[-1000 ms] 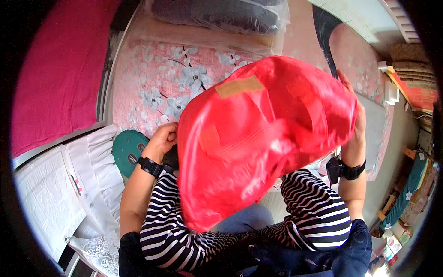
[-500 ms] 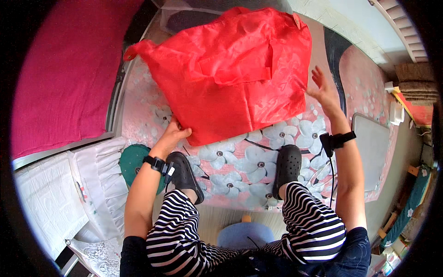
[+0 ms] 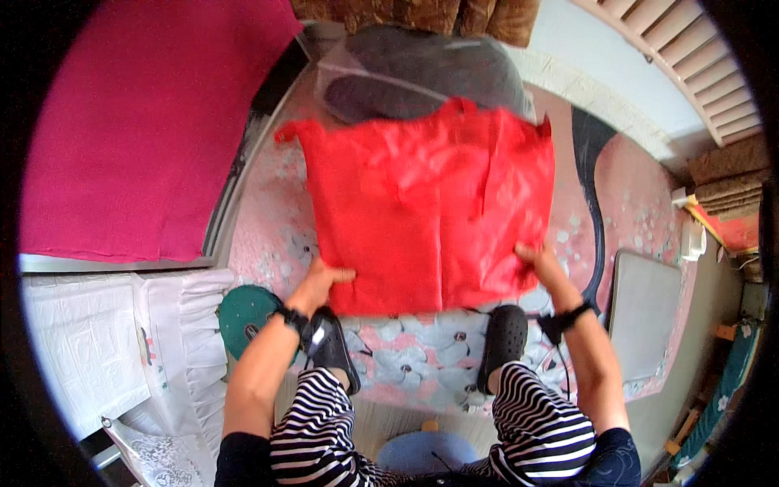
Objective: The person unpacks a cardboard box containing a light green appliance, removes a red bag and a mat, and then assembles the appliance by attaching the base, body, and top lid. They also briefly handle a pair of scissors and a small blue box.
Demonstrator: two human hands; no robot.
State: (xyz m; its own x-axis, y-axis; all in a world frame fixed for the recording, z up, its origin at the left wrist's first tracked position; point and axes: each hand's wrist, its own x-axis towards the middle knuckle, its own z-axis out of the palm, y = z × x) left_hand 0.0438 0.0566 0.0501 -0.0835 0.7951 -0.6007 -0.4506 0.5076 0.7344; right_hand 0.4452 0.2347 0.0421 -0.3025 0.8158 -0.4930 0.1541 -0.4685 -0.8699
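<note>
— Where does the red cloth lie?
— Flat on the flowered mat. The left hand and right hand pinch its near corners; they should pull evenly, keeping edges straight.

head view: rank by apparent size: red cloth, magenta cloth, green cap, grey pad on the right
1. Magenta cloth and red cloth: about alike, and fisheye bending makes it unsure, so no rank between them.
2. Grey pad.
3. Green cap, partly hidden by the left forearm.
</note>
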